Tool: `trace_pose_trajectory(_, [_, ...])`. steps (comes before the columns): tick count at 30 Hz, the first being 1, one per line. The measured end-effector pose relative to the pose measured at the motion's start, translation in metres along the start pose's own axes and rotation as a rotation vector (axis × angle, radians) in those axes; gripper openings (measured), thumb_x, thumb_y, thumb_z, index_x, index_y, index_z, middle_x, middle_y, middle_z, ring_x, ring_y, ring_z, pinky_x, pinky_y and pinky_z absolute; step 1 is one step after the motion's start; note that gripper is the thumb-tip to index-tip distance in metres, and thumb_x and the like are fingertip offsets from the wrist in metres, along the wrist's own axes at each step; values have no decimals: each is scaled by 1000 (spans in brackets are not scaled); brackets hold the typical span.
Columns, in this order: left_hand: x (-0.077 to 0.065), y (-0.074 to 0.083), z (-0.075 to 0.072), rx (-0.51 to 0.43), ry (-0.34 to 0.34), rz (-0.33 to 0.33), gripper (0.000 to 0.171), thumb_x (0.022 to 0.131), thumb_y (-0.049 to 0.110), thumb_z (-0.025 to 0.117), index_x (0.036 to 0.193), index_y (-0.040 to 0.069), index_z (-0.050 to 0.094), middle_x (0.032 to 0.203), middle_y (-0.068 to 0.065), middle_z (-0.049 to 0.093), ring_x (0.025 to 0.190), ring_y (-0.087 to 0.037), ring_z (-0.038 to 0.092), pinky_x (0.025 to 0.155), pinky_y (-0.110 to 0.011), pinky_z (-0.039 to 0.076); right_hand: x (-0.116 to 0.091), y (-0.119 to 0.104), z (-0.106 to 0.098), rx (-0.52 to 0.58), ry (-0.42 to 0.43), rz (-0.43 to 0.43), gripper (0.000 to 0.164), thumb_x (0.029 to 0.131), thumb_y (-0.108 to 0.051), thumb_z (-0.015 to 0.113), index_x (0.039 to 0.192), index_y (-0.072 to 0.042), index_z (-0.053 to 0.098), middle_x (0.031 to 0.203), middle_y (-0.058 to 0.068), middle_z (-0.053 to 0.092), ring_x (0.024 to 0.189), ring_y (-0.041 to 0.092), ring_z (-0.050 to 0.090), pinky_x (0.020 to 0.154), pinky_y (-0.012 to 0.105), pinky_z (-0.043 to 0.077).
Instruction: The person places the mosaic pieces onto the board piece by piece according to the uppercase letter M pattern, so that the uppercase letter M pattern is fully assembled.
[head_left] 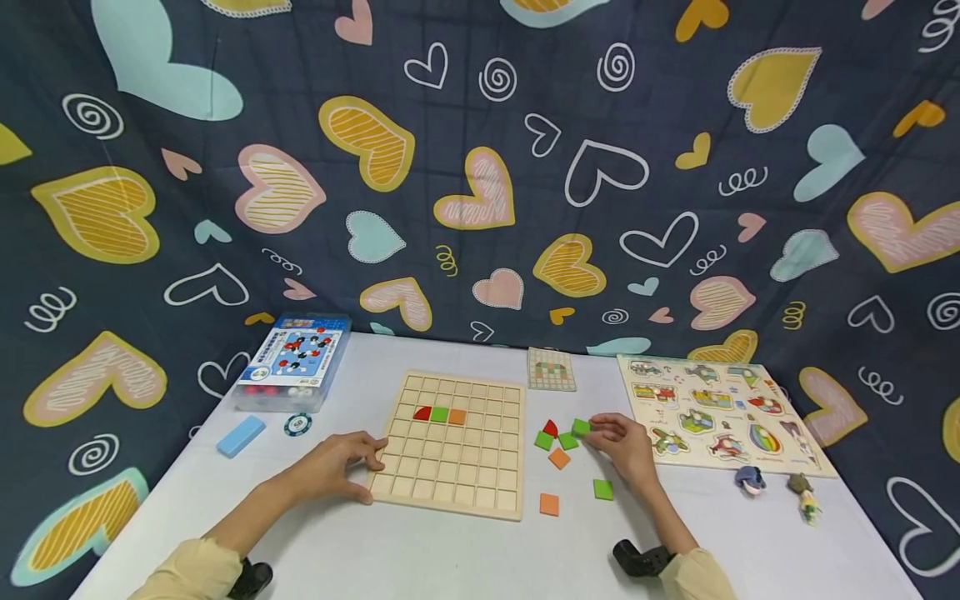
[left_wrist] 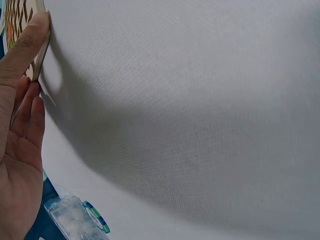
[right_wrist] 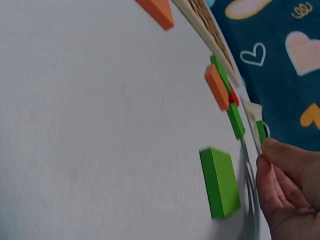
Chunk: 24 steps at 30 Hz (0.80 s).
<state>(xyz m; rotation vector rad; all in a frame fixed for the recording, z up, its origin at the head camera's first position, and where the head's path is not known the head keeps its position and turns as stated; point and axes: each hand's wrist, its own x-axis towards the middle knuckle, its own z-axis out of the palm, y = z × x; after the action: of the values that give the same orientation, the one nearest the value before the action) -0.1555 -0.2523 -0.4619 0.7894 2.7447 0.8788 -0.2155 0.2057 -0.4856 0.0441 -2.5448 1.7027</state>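
The left hand [head_left: 347, 467] holds the near left corner of the wooden grid board [head_left: 480, 467], thumb on the near edge and fingers at the left edge; the board lies flat on the white table [head_left: 330, 550], with a red quarter-round piece [head_left: 423, 413], a green square [head_left: 439, 415] and an orange square [head_left: 457, 417] side by side in one row of its cells; the right hand [head_left: 624, 446], beyond the board's right side, pinches a green tile [head_left: 581, 427] between thumb and fingertips, in a narrow grip; whether that tile is clear of the table, I cannot quite tell.

Near the held tile lie a loose red piece [head_left: 551, 428], two green squares [head_left: 567, 441] and a tilted orange tile [head_left: 559, 458]; nearer the person lie another orange tile [head_left: 550, 504] and a lone green block [head_left: 603, 489]; a pattern card [head_left: 551, 379] lies behind them; a picture puzzle [head_left: 675, 396] and two small figures [head_left: 750, 480] lie to the right; a clear-sided box [head_left: 296, 362], a blue block [head_left: 240, 437] and a round chip [head_left: 297, 425] lie left of the board.
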Motion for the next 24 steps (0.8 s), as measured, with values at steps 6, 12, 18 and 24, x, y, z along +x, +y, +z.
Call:
trace_pose_trajectory(6, [0, -1, 1, 4, -2, 5, 37, 65, 35, 85, 95, 19, 71, 126, -11, 61, 110, -29, 59, 95, -49, 45, 0, -5, 12, 8, -2, 34, 27, 79, 4, 73, 105, 5, 65, 102, 19, 70, 79, 10, 69, 70, 15, 53])
trace_pose_trajectory(12, [-1, -3, 1, 1, 8, 14, 37, 65, 36, 84, 95, 20, 71, 126, -11, 62, 111, -30, 58, 94, -49, 46, 2, -10, 32, 17, -8, 17, 25, 78, 4, 74, 102, 5, 67, 96, 18, 71, 79, 15, 70, 68, 17, 54])
trace_pose_trajectory(18, [0, -4, 1, -4, 7, 17, 36, 65, 36, 84, 94, 20, 71, 127, -11, 61, 111, -30, 58, 95, -49, 45, 1, -17, 54, 39, -2, -11, 23, 77, 5, 75, 98, 4, 68, 91, 17, 72, 76, 15, 70, 63, 20, 55])
trace_pose_trajectory(24, [-1, -4, 1, 9, 9, 24, 36, 65, 35, 85, 95, 19, 71, 127, -12, 61, 111, -30, 58, 94, -49, 45, 4, -26, 76, 19, -20, -29, 23, 76, 3, 77, 97, 1, 69, 89, 13, 72, 75, 14, 69, 62, 17, 53])
